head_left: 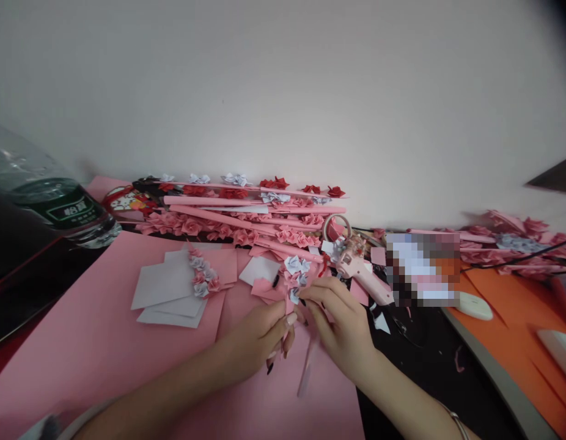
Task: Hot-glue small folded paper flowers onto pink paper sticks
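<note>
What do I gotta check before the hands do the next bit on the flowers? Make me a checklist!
1. Flower bunch held: ok, the left hand has it by the lower end.
2. Right hand gripping the lowest white flower: cannot tell; its fingertips are right there, but they might only be touching it.
3. Space between the arms clear: not ok, a thin pale stick lies on the pink sheet.
4. Glue gun cool: cannot tell, so maybe keep fingers off.
5. Other flower cluster away from the hands: ok, it lies off to the left by the white papers.
</note>
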A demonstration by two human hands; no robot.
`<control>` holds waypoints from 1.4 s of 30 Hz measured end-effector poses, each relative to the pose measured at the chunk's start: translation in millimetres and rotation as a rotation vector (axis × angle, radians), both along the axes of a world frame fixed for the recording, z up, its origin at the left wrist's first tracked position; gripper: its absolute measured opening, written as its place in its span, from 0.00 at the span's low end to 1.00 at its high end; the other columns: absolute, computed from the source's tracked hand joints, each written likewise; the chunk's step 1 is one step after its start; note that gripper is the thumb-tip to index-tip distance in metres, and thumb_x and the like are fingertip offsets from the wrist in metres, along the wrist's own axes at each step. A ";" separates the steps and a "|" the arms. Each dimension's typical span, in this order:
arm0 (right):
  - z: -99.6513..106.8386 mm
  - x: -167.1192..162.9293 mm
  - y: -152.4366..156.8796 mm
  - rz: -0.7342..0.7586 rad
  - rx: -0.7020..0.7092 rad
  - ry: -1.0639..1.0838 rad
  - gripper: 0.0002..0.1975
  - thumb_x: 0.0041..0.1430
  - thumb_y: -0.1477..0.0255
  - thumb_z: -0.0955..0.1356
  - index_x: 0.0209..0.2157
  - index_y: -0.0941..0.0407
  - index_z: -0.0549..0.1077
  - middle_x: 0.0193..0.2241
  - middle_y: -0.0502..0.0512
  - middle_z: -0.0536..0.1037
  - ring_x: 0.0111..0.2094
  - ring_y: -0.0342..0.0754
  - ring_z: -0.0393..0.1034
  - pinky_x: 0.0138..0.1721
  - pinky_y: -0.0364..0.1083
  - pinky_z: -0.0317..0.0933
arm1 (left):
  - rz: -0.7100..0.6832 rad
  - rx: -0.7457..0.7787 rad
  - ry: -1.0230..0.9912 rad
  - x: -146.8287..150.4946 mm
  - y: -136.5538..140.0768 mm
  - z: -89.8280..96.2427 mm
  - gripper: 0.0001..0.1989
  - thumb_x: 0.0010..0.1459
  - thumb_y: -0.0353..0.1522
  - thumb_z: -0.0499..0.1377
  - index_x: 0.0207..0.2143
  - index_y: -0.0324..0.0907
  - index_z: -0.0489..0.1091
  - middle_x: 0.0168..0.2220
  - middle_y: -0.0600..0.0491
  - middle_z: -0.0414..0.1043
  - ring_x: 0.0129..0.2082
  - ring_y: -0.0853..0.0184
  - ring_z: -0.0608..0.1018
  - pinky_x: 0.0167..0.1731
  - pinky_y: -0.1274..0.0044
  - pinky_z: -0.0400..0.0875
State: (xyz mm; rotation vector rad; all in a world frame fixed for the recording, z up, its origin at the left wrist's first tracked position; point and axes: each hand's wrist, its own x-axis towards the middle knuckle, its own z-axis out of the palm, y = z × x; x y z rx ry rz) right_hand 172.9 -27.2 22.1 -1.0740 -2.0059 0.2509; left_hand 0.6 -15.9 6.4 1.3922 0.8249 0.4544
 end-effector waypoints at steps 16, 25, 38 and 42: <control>5.8 2.9 2.3 -0.029 0.022 0.063 0.13 0.59 0.83 0.62 0.39 0.53 0.70 0.34 0.55 0.72 0.37 0.48 0.68 0.36 0.48 0.65 | 0.070 -0.066 -0.027 0.0 1.1 -2.0 0.14 0.61 0.43 0.47 0.29 0.43 0.57 0.19 0.60 0.60 0.13 0.76 0.58 0.14 0.82 0.55; -1.6 2.9 3.0 -0.012 0.031 -0.047 0.12 0.59 0.83 0.63 0.41 0.55 0.70 0.36 0.55 0.73 0.39 0.48 0.68 0.39 0.49 0.64 | 0.038 -0.008 0.005 -0.5 -1.4 1.5 0.13 0.64 0.40 0.45 0.31 0.42 0.61 0.20 0.59 0.62 0.14 0.75 0.60 0.14 0.82 0.55; -4.6 -5.2 -0.9 -0.108 0.053 -0.034 0.08 0.56 0.82 0.66 0.36 0.56 0.69 0.32 0.54 0.73 0.34 0.47 0.69 0.35 0.48 0.64 | 0.002 0.081 0.059 -0.3 -0.9 0.8 0.12 0.63 0.36 0.45 0.27 0.43 0.56 0.20 0.60 0.62 0.15 0.75 0.61 0.16 0.82 0.57; -2.1 -3.7 -1.5 -0.078 0.011 -0.027 0.10 0.55 0.82 0.65 0.38 0.56 0.70 0.34 0.55 0.74 0.38 0.49 0.69 0.38 0.50 0.64 | 0.020 0.018 0.028 0.0 0.1 -1.9 0.11 0.63 0.37 0.45 0.28 0.43 0.56 0.20 0.60 0.62 0.14 0.75 0.61 0.15 0.82 0.56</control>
